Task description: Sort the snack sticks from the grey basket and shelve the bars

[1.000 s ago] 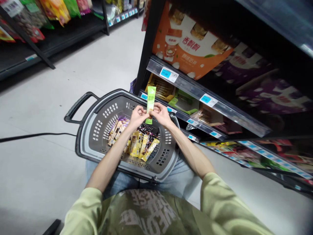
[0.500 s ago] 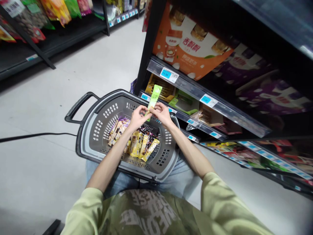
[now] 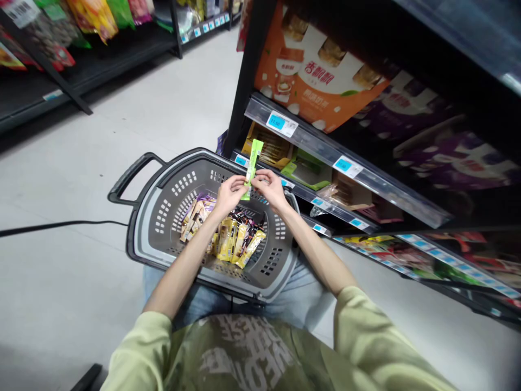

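Note:
A narrow green stick sachet stands nearly upright above a grey shopping basket. My left hand and my right hand both pinch the sachet's lower end with closed fingers. Under my hands, the basket holds several yellow, brown and purple stick sachets. The basket rests on my lap against my jeans.
A dark store shelf with blue price tags rises at the right, carrying orange and purple boxes and open trays of sachets. Another shelf with snack bags stands at the far left across the pale aisle floor. A black cable crosses the floor.
The green sachet has turned in my fingers, first tilting right, now nearly edge-on and upright. Both hands have stayed above the basket.

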`<state>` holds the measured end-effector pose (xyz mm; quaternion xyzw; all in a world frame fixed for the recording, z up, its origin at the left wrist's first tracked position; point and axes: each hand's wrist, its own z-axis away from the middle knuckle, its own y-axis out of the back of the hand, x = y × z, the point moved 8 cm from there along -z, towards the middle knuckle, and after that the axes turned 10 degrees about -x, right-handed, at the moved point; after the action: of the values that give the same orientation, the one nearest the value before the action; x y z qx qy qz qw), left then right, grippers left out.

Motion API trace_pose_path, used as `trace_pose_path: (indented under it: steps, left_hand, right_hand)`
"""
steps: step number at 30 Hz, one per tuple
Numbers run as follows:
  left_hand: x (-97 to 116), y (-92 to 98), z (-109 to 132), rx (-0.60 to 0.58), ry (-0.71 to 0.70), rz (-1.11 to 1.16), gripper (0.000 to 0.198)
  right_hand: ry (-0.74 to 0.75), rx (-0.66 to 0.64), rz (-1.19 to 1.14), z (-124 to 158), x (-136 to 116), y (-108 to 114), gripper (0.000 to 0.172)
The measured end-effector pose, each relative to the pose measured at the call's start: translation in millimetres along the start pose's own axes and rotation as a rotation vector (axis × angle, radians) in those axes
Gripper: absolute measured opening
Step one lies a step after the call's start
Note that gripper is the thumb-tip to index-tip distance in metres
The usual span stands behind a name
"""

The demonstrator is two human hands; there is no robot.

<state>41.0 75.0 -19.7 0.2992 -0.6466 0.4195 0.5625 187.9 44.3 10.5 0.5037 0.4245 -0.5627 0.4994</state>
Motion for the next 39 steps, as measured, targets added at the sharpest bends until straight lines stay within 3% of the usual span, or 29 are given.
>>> trace_pose_path:
  steps: [7, 13, 20, 26, 34, 39]
  left_hand:
    - [-7.2, 1.9, -1.3, 0.026, 0.077, 0.056, 0.027]
    - [-4.1, -4.7, 0.6, -0.022, 0.054, 0.053, 0.028]
    - [-0.6, -5.7, 1.6, -0.034, 0.043, 0.043, 0.024]
    - [3.9, -3.8, 0.0, -0.039, 0.012, -0.025, 0.021]
    - [6.0, 6.0, -1.9, 0.000, -0.053, -0.116, 0.024]
    - [0.2, 0.8, -0.1, 0.008, 0.028, 0.086, 0.026]
  right_hand:
    - [-0.038, -0.051, -0.031, -1.3, 6.0, -5.3, 0.053]
    - [-0.025, -0.039, -0.057, -2.8, 4.7, -7.3, 0.053]
    - [-0.013, -0.056, -0.056, -4.0, 4.4, -9.2, 0.046]
    - [-0.044, -0.093, -0.027, -0.2, 3.2, -13.2, 0.031]
    - [-0.021, -0.066, -0.013, 2.0, 3.8, -11.8, 0.031]
    - [-0.016, -0.006, -0.039, 3.1, -1.9, -11.9, 0.035]
